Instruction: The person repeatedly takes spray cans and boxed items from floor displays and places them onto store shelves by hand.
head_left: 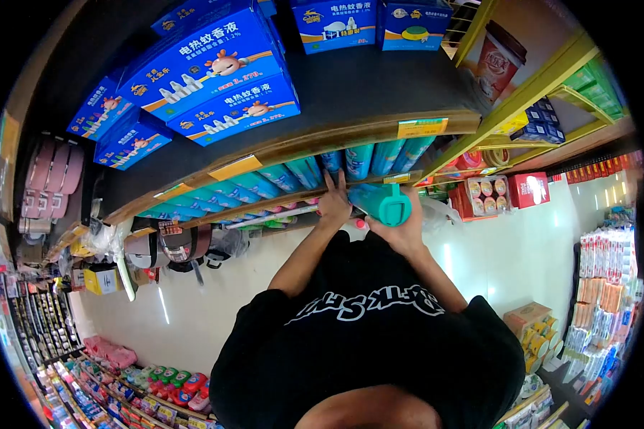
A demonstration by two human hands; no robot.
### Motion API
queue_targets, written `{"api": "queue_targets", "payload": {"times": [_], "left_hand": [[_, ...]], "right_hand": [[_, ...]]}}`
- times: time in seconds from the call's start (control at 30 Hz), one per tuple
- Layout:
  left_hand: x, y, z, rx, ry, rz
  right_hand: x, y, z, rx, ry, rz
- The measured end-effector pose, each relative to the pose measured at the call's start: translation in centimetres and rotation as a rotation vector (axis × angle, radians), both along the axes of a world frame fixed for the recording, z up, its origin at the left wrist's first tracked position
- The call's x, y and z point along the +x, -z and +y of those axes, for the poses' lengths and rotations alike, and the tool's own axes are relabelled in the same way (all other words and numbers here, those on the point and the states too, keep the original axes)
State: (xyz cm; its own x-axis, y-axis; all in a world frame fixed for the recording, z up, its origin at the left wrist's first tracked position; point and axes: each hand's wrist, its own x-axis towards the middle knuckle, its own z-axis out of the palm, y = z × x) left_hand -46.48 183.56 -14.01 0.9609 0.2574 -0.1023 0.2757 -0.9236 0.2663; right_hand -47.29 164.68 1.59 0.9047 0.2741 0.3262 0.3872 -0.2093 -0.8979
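Facing dark shop shelving (379, 82) above pale, shiny floor (200, 307), right hand (402, 227) gripping canister (389, 206), left hand (334, 204) open.

From where I stand, "电热蚊香液" runs in white across the large blue boxes (193, 68), with "1.2%" beneath. "1+1" marks a smaller blue box (334, 28). The printed cup (499, 64) reads "优乐美"; the black shirt's (379, 343) white letters aren't fully legible.

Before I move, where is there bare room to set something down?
On the upper shelf, between the large stack of blue mosquito-liquid boxes and the yellow upright. The floor is also bare in patches on both sides of the black T-shirt. The lower shelf is crowded: blue-green cans stand side by side near the left hand.
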Motion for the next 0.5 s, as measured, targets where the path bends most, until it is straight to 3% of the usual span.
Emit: {"api": "queue_targets", "payload": {"times": [0.2, 0.5], "left_hand": [[1.6, -2.1, 0.7, -0.044, 0.007, 0.085], [3.2, 0.7, 1.2, -0.085, -0.023, -0.001]], "right_hand": [[0.2, -0.3, 0.3, 0.036, 0.038, 0.084], [1.1, -1.7, 0.1, -0.002, 0.015, 0.190]]}}
